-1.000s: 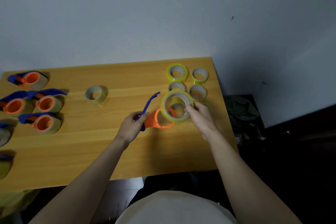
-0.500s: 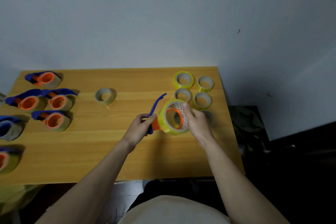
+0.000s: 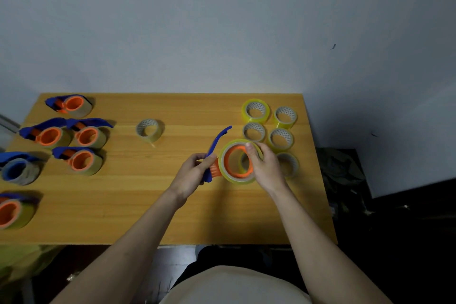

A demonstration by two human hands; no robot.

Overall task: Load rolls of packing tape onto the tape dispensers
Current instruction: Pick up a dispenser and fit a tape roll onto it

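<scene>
My left hand (image 3: 191,175) grips the blue handle of a tape dispenser (image 3: 216,147) just above the wooden table (image 3: 138,205). The dispenser's orange hub sits inside a yellow-tinted tape roll (image 3: 225,171), which my right hand (image 3: 265,168) holds by its right rim, thumb on the top edge. Several loose tape rolls (image 3: 255,111) lie in a cluster behind and right of my right hand. One more roll (image 3: 149,130) lies alone at the table's middle back.
Several loaded dispensers (image 3: 81,160) with blue handles and orange hubs lie along the table's left side. A grey wall stands right behind the table. Dark floor and a dark bag (image 3: 340,170) lie past the right edge.
The tape roll has slid from beside the orange hub onto it. Both hands stayed on the dispenser and the roll; the view shifted so more of the table's left side shows.
</scene>
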